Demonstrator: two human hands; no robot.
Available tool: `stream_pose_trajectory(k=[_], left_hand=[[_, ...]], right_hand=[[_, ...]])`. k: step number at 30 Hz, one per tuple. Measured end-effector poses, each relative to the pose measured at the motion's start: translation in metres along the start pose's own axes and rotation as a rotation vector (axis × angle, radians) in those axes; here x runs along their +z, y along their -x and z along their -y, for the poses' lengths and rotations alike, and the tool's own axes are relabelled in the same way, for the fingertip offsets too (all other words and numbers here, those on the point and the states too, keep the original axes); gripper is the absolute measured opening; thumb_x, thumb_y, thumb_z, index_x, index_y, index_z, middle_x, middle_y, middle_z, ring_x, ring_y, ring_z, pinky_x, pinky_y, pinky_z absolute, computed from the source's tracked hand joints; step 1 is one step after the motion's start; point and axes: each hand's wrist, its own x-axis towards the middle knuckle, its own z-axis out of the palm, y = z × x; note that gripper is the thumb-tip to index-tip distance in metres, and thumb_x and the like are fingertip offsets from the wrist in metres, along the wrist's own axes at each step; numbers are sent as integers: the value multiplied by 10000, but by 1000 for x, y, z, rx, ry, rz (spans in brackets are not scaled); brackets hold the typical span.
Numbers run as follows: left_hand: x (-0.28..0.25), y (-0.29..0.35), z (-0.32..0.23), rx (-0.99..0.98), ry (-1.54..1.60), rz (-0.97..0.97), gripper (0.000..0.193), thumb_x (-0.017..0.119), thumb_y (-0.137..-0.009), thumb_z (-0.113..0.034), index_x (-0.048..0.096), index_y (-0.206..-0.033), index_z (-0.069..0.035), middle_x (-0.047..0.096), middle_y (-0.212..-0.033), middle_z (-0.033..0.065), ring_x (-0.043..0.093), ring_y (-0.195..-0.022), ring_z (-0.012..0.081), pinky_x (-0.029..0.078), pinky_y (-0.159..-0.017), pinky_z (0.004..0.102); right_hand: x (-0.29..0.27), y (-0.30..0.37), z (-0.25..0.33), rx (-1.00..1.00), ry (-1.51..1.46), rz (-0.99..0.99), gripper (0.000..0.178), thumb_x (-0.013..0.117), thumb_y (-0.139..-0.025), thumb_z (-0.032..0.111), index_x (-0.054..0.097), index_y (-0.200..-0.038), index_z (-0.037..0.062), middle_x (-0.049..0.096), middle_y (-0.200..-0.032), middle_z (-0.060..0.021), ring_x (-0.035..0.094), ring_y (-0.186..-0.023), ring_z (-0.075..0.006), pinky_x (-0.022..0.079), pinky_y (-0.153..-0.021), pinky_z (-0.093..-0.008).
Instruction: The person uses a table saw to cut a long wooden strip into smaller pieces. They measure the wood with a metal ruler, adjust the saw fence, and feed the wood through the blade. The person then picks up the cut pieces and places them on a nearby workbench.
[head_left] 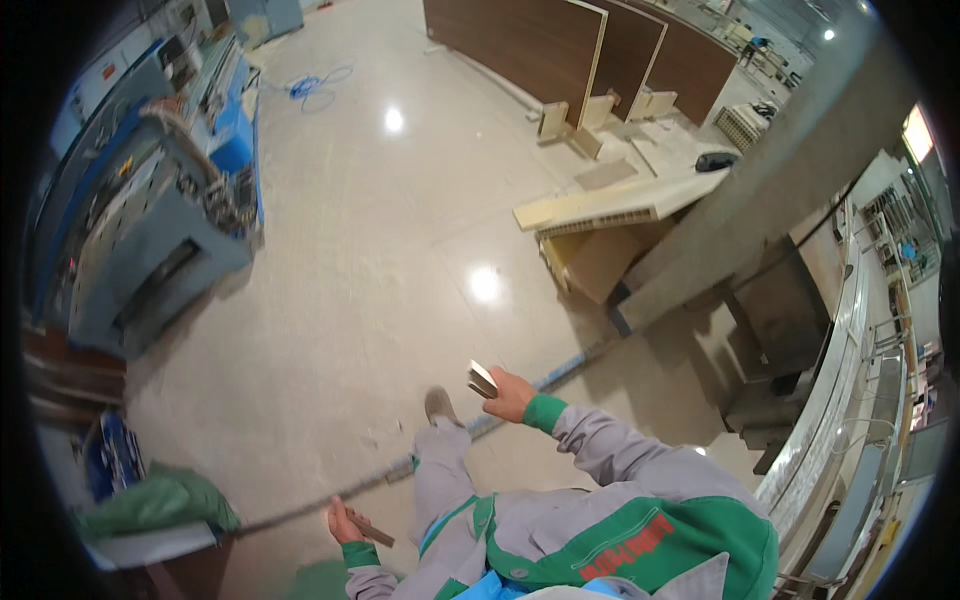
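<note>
My right hand (512, 395) is out ahead of me, its fingers closed round a short stack of flat light-coloured strips (480, 377). The strips stick out past the fingers to the left, and a gap shows between them. Lower and to the left, my left hand (345, 522) is closed on a thin brown strip (374, 533), which points down toward my leg. What material either is made of, I cannot tell. Both hands are above the floor, well apart from each other.
A pipe-like strip (375, 480) crosses the floor under me. Blue-grey machinery (160, 240) stands at left, with a green cloth bundle (165, 497) nearer. A slanting grey column (745, 190) rises at right beside leaning boards (615, 205). Large brown panels (520, 45) stand upright beyond; a blue hose (305, 88) lies coiled.
</note>
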Motion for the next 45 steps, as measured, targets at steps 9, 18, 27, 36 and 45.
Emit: stream_pose_trajectory(k=[9,18,27,36,45], left_hand=[[442,-124,-249,454,-483,585,297,498,-982,-175,600,-1226,-41,524,-669,-17,471,-537,85,409,-483,252],[815,-297,-290,1093,-1274,666,363,664,-878,-266,666,-1145,-22,728,-901,167,707,-904,361,552,-832,460],[938,-421,-282,54,-2162,715,519,613,-909,-508,746,-1191,-93,694,-1277,207,630,-1233,371,498,-1032,499],[1318,-493,-278,511,-1983,766,620,669,-827,-527,724,-1160,-7,696,-1198,277,640,-1182,423,502,-1026,499],[1813,-339,-266,1043,-1737,1616,410,721,-835,-325,663,-1145,-64,704,-1129,208,675,-1064,370,530,-947,467]], right_hand=[[-115,-45,-114,946,-260,72,683,767,-787,496,712,-1167,-69,731,-1093,-286,725,-1033,-383,567,-889,-426],[-171,-189,-224,1039,-123,-119,760,823,-731,544,718,-1194,-49,713,-1212,-250,696,-1121,-383,531,-996,-418],[-555,-458,-116,643,-393,-733,604,797,-730,328,603,-1200,1,703,-1109,-271,682,-1042,-431,549,-909,-469],[-689,-573,-235,897,-524,-724,564,804,-720,322,658,-1164,7,727,-1081,-238,709,-1019,-390,560,-881,-445],[-716,-550,-283,1363,-909,-887,518,836,-711,338,736,-1097,8,754,-1020,-234,738,-979,-377,574,-872,-447]])
